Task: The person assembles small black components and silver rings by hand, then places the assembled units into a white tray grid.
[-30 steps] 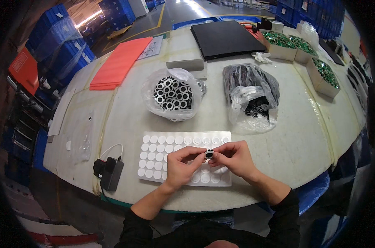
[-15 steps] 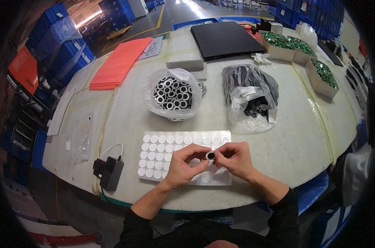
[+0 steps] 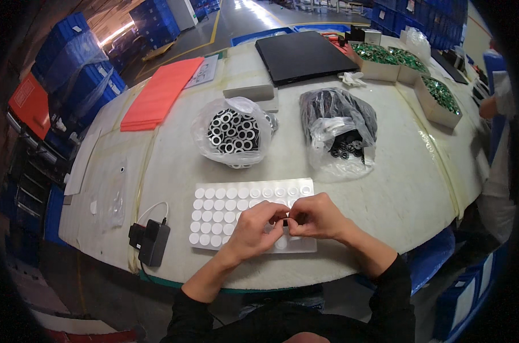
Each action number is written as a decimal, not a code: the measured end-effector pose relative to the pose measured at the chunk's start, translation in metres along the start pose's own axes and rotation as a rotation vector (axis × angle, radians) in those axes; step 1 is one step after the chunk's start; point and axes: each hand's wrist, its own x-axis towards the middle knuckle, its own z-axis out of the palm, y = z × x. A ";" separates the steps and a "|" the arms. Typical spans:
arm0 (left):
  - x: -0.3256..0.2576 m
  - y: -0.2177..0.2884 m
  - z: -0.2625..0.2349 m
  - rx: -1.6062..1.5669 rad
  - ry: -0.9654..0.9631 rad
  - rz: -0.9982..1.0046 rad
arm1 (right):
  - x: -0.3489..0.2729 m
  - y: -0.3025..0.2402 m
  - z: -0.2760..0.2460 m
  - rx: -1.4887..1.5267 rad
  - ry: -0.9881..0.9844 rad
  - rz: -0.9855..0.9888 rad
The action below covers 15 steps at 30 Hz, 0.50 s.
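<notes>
Over the right half of a white tray [image 3: 306, 246] my two hands meet fingertip to fingertip. Between them is a small round part with a dark middle [image 3: 285, 222], mostly covered by the fingers. My left hand [image 3: 252, 230] pinches it from the left with thumb and fingers. From the other side my right hand [image 3: 319, 217] grips it, fingers curled together. White round discs [image 3: 204, 215] fill the tray's left side in rows; clear-looking round pockets show along its far right. Beyond the tray lie a plastic bag of metal rings [image 3: 235, 136] and a bag of black round parts [image 3: 346, 147].
A black adapter [image 3: 154, 242] with a white cable lies left of the tray. Orange-red cloth [image 3: 161, 94] and a black flat panel [image 3: 305, 56] lie farther back. Boxes of green circuit boards [image 3: 440, 95] stand at the far right. Another person's arm [image 3: 489, 107] shows at the right edge.
The small part has turned and is now more hidden between my fingertips. My right hand has closed in toward the left one. The whole view has shifted slightly.
</notes>
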 end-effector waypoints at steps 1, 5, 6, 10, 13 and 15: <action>0.000 0.001 -0.001 0.023 -0.045 0.030 | 0.000 -0.001 0.000 -0.091 -0.028 -0.059; -0.004 -0.002 0.006 -0.122 -0.001 -0.020 | -0.001 -0.004 0.002 -0.203 0.027 -0.116; -0.004 -0.004 0.008 -0.300 0.048 -0.142 | -0.001 -0.004 0.002 0.018 0.054 0.077; -0.003 -0.014 0.005 -0.566 0.101 -0.310 | 0.001 -0.003 0.001 0.445 0.071 0.303; 0.000 -0.011 0.004 -0.634 0.118 -0.368 | -0.001 0.003 0.002 0.479 0.035 0.256; 0.000 -0.010 0.003 -0.682 0.126 -0.405 | 0.000 0.002 0.001 0.481 0.063 0.309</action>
